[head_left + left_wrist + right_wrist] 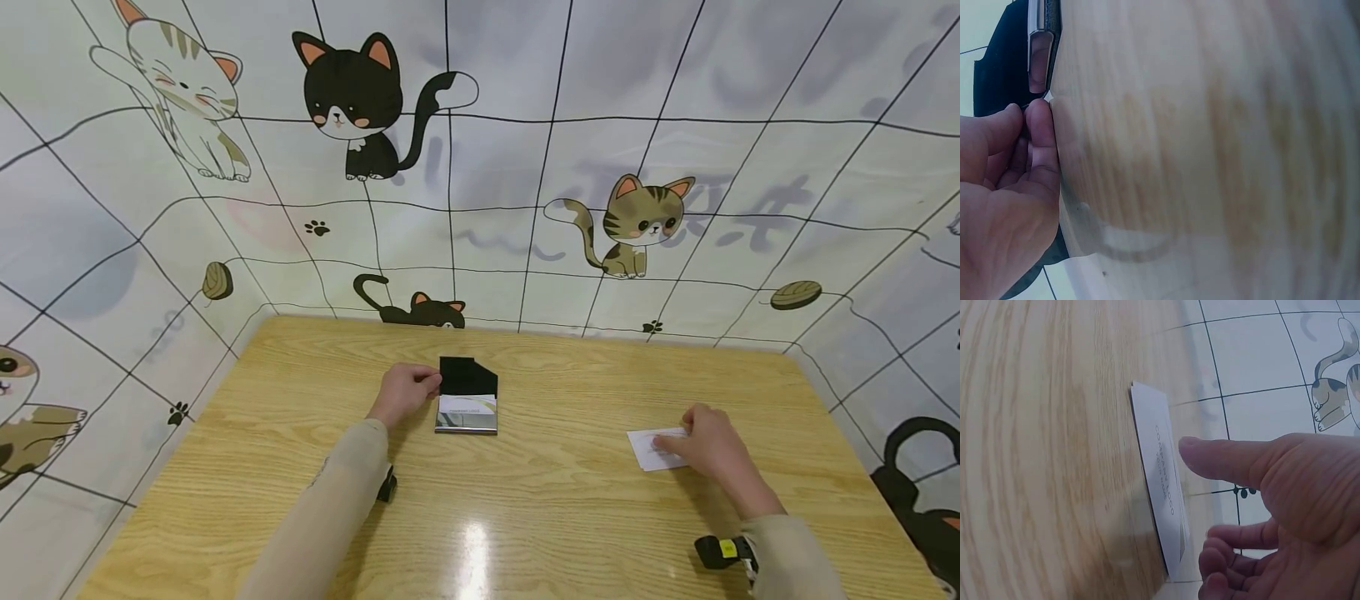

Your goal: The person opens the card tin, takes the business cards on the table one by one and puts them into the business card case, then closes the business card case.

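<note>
An open business card case (467,423) lies on the table, its black-lined lid folded back away from me. White cards with a yellow-green curve (467,404) sit in its metal tray. My left hand (405,392) pinches the left edge of the case between thumb and forefinger, near the hinge side; the left wrist view shows the fingertips right at the case (1040,59). Over to the right, white business cards (647,452) lie on the table, printed "COMPANY LOGO" in the right wrist view. My right hand (714,446) is over their right end, thumb straight and spread from loosely bent fingers.
The wooden table (555,517) meets a cloth wall (510,167) printed with cats and grid lines at its back and sides. Black wrist devices show at the left wrist (387,485) and right wrist (722,552).
</note>
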{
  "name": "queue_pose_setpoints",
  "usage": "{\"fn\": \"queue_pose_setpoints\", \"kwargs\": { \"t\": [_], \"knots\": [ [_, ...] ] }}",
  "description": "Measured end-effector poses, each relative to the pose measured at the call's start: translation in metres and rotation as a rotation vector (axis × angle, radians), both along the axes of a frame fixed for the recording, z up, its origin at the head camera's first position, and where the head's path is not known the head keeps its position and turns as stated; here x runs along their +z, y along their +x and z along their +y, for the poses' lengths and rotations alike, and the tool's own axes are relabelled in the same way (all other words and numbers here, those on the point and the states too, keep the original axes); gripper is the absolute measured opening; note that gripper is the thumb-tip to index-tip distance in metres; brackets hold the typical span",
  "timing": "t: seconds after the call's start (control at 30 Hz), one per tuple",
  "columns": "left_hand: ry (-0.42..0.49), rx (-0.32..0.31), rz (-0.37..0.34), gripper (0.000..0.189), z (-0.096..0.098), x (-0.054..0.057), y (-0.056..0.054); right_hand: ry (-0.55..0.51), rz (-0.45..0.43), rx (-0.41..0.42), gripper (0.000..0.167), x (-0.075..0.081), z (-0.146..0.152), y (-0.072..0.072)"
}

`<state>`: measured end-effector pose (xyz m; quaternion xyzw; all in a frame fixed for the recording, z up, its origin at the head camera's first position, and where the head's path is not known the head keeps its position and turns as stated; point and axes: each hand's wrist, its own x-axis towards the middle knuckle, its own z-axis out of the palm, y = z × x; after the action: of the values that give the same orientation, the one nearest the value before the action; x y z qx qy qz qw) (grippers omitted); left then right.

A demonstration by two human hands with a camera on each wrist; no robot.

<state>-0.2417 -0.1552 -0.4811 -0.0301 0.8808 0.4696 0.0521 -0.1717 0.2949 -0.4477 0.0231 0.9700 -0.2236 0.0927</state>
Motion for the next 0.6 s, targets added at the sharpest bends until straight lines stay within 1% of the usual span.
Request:
{"fn": "queue_pose_setpoints", "kwargs": {
  "t": [0.2, 0.33, 0.43, 0.6],
  "knots": [
    [0.0, -0.001, -0.003, 0.021, -0.0008, -0.0007, -0.0006, 0.025, -0.054, -0.06, 0.067, -0.0027, 0.0033, 0.004],
    [-0.01, -0.008, 0.001, 0.021, -0.001, 0.0002, -0.0005, 0.039, -0.078, -0.071, 0.069, -0.0033, 0.0046, 0.0052],
    [-0.015, -0.011, 0.001, 0.021, -0.0011, 0.0008, -0.0002, 0.035, -0.097, -0.055, 0.071, -0.0038, 0.0065, 0.0056],
    [0.0, -0.009, -0.008, 0.021, -0.0013, 0.0008, 0.0003, 0.016, -0.121, -0.038, 0.071, -0.0041, 0.0087, 0.0039]
  ]
}}
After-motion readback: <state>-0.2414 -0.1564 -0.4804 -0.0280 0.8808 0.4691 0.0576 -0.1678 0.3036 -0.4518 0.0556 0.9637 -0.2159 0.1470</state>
